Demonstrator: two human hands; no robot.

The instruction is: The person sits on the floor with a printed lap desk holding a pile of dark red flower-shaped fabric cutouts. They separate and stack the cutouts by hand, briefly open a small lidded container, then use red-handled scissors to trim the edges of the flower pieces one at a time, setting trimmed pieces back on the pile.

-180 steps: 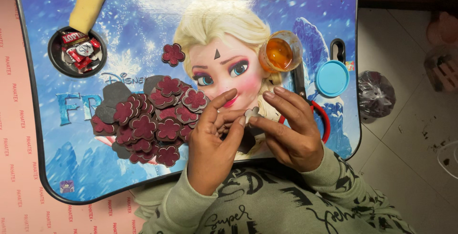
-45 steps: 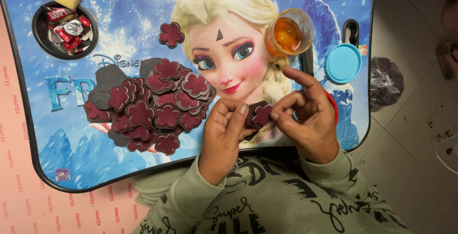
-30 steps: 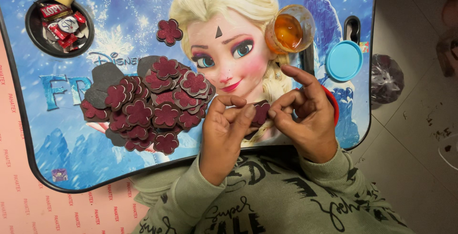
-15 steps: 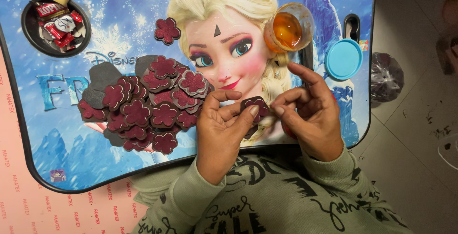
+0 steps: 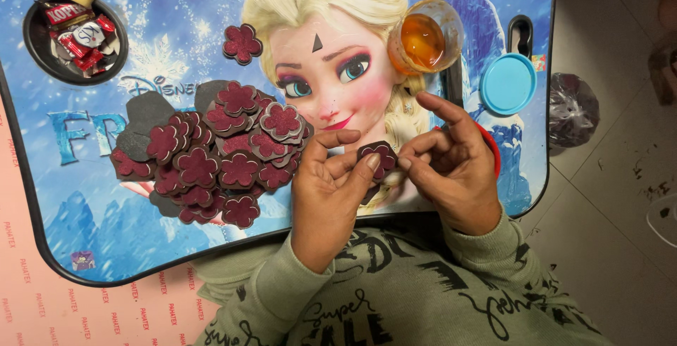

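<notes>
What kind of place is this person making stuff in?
Probably a home, working on the floor: a child's cartoon lap tray over the knees, bare floor tiles beside it, and both hands pinching a maroon flower cutout.

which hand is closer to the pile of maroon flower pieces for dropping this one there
Left, probably. The left hand sits right beside the pile of maroon flower-shaped foam pieces, while the right hand is on the far side of the held flower piece.

Pale tiled floor (image 5: 606, 247) at right, pink printed mat (image 5: 84, 311) at left.
</notes>
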